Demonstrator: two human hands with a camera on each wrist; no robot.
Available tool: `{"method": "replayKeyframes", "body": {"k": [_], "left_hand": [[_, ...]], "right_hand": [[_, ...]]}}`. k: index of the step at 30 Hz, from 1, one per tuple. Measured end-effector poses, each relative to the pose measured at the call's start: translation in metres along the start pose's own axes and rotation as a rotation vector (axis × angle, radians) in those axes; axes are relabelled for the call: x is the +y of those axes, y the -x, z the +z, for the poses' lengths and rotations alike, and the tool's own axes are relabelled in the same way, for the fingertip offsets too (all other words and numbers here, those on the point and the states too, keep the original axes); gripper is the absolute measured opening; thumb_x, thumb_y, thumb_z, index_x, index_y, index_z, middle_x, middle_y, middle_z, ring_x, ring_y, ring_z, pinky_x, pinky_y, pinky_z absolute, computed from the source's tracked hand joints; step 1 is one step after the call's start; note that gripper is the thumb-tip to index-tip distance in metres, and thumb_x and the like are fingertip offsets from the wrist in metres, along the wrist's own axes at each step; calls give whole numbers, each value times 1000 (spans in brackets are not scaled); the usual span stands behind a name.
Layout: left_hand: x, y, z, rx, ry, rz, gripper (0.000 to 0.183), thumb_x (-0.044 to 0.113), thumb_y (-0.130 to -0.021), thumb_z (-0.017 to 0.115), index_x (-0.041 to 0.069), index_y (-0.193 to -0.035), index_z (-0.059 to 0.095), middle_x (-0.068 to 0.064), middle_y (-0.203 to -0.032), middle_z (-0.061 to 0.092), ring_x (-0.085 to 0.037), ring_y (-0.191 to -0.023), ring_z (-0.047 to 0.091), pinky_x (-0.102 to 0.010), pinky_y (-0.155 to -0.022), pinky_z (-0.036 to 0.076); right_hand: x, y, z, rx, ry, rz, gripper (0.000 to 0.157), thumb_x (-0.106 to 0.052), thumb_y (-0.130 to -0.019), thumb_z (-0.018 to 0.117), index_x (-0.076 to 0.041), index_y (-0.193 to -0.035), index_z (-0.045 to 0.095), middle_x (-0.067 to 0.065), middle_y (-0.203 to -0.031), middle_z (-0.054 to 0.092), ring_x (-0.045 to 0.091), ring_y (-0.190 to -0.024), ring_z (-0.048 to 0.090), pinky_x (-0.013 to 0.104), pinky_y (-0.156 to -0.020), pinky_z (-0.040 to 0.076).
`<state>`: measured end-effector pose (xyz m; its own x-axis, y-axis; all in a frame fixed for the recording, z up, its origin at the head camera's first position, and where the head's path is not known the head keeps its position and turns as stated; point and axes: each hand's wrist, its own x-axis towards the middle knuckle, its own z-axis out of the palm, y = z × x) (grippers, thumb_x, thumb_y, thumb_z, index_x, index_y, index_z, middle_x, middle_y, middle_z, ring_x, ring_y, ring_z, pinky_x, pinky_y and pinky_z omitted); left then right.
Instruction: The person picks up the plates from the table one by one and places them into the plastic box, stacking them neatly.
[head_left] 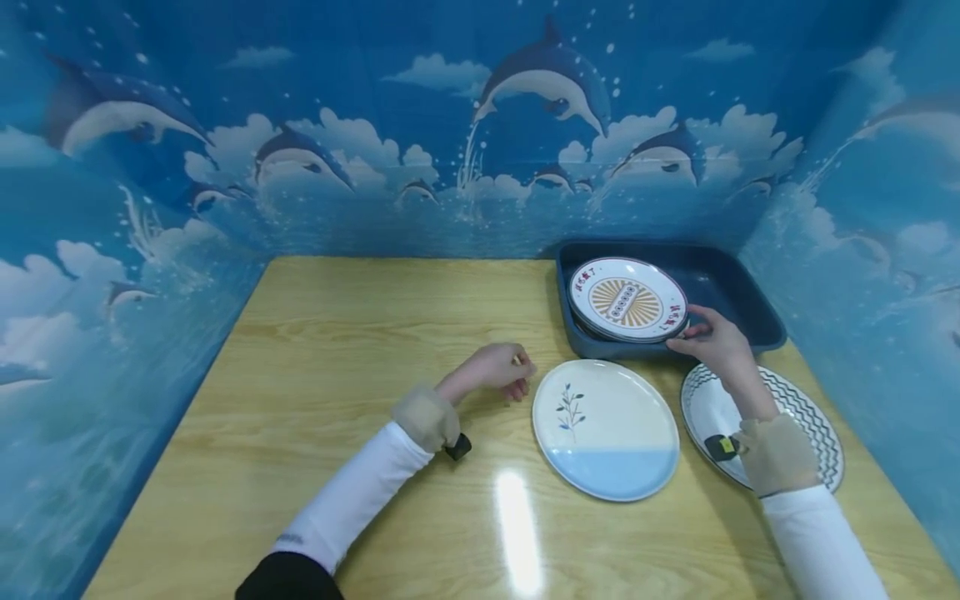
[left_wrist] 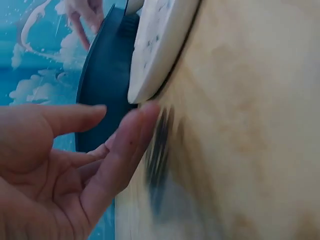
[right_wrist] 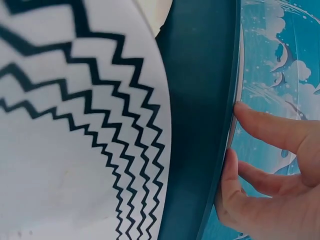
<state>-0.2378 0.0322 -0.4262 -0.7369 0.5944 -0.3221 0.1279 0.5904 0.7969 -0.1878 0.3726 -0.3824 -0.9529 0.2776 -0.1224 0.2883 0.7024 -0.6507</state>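
Note:
Several plates lie stacked at the left of a dark blue basin. The top plate is white with an orange sunburst and red lettering. My right hand pinches this stack's near right rim, thumb and fingertips at the edge; the basin wall partly hides them in the right wrist view. My left hand hovers over the table with loosely bent fingers, holding nothing. Just right of it lies a cream and light blue plate with a leaf sprig. Under my right forearm lies a white plate with black zigzag lines round its rim.
The basin stands at the table's back right, against the dolphin-printed backdrop. Its right part shows bare floor beside the stack. The wooden table extends to the left and front.

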Motion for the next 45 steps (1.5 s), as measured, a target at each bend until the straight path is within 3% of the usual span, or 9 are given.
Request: {"method": "replayKeyframes", "body": {"k": [4,11,23,26,31,36,40,45], "left_hand": [[0,6,12,-84,38,-25,23,22,-103,60,0,-101,66,-10,-74,69,-18,-60,68,-29,-58,61],[5,0,28,-22,-107,-14,23,21,-99,68,7,-82,63,-6,-64,67,-12,-50,63,-23,-51,58],[6,-1,29,0,-222,45,18,15,-103,61,9,-86,57,-4,-67,65,-11,-50,65,-20,-54,56],[4,2,30,-14,-102,22,16,12,-103,58,6,-88,56,-7,-73,64,-14,-53,66,-23,-56,58],[-5,5,34,-54,256,-41,7,2,-102,54,-3,-97,54,-13,-81,61,-18,-61,64,-28,-59,62],[-18,14,35,-159,506,-70,19,1,-102,52,-12,-114,58,-17,-84,65,-19,-62,67,-30,-64,63],[-20,28,32,-203,617,-46,30,1,-102,51,-16,-126,54,-18,-84,68,-19,-62,69,-31,-68,64],[-22,42,27,-163,668,-30,37,3,-101,51,-17,-132,49,-19,-87,70,-18,-63,70,-32,-70,64]], "right_hand": [[1,2,-1,9,4,20,79,-17,-92,73,4,-155,31,24,-120,54,36,-106,55,31,-78,46],[2,2,2,13,-33,67,77,-17,-93,74,5,-153,32,24,-122,53,36,-109,58,31,-79,48],[1,0,1,-40,-23,75,83,-21,-95,72,7,-157,24,18,-118,54,26,-102,56,25,-81,48],[1,1,1,-39,-26,80,82,-21,-96,72,6,-157,24,18,-118,54,26,-102,56,25,-81,48],[1,3,0,-34,-32,84,82,-21,-96,71,6,-157,24,18,-118,53,26,-101,56,26,-82,47],[1,4,0,-40,-38,84,82,-22,-96,71,6,-157,24,16,-116,54,24,-99,55,25,-81,46],[1,3,1,-40,-39,86,82,-21,-96,71,6,-157,24,16,-115,54,24,-99,55,26,-82,45],[0,1,1,-36,-49,110,82,-20,-96,72,4,-158,24,17,-117,53,26,-100,54,28,-81,44]]}}
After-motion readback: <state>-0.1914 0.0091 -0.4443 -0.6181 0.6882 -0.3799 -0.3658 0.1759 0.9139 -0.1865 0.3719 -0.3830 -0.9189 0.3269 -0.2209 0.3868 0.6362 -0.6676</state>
